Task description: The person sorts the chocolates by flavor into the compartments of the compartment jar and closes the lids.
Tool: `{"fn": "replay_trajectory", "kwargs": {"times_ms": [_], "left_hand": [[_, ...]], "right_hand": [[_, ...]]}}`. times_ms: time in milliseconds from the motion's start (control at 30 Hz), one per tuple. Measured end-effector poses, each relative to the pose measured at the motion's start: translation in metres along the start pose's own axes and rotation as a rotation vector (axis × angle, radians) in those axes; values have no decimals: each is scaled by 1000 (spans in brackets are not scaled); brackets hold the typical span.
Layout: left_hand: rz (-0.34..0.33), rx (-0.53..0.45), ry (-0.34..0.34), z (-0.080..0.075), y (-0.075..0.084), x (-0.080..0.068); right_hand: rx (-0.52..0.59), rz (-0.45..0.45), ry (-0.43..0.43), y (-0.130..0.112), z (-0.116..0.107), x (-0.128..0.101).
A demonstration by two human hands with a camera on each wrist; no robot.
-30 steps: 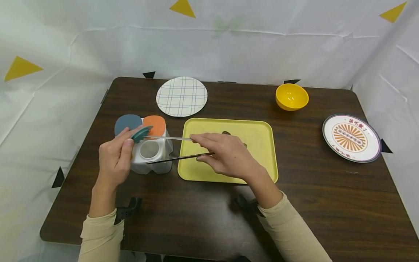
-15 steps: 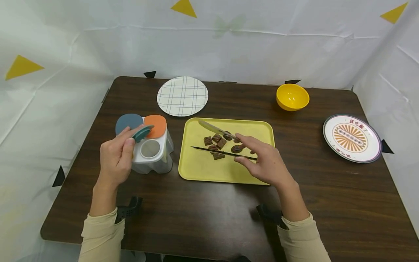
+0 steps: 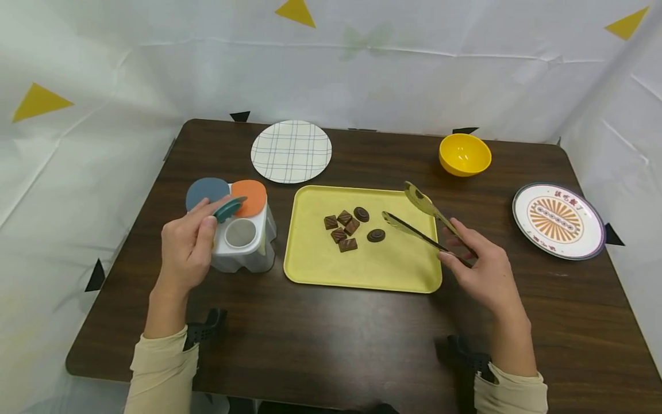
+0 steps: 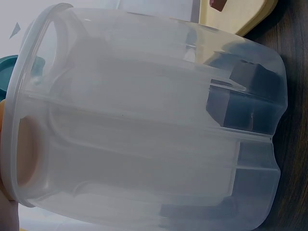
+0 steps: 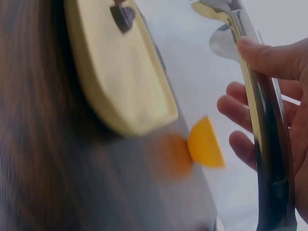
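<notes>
A clear plastic container [image 3: 242,244] [image 4: 154,130] with a white top and three round lids stands left of the yellow tray [image 3: 315,270]. My left hand [image 3: 187,244] holds the teal lid [image 3: 226,208] lifted over an uncovered hole [image 3: 241,232]; the blue lid [image 3: 207,190] and orange lid [image 3: 250,197] lie flat. My right hand [image 3: 481,270] grips metal tongs [image 3: 421,221] [image 5: 260,120], their tips apart and empty above the tray's right part. Several brown chocolates [image 3: 347,227] lie on the tray.
On the dark wooden table stand a checked plate [image 3: 291,151] at the back, a yellow bowl [image 3: 464,153] at the back right and a patterned plate [image 3: 557,220] at the right. White sheeting walls the table on three sides.
My right hand has carried the tongs from over the container's hole rightward across the tray, uncovering the chocolates. The left hand has kept the teal lid lifted.
</notes>
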State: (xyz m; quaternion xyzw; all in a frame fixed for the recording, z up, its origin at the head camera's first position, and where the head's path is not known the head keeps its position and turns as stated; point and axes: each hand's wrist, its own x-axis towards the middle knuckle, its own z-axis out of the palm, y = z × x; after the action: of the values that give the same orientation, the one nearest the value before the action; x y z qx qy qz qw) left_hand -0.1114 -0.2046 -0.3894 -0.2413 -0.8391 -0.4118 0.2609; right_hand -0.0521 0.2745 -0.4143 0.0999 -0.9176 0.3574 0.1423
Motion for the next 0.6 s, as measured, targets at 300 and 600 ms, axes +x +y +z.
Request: {"fn": "replay_trajectory", "kwargs": {"times_ms": [300, 600], "left_hand": [[-4, -3, -5, 1, 1, 1], [-7, -10, 6, 1, 2, -1]], "right_hand": [[-61, 186, 80, 22, -15, -25], [-150, 382, 88, 36, -25, -38]]}}
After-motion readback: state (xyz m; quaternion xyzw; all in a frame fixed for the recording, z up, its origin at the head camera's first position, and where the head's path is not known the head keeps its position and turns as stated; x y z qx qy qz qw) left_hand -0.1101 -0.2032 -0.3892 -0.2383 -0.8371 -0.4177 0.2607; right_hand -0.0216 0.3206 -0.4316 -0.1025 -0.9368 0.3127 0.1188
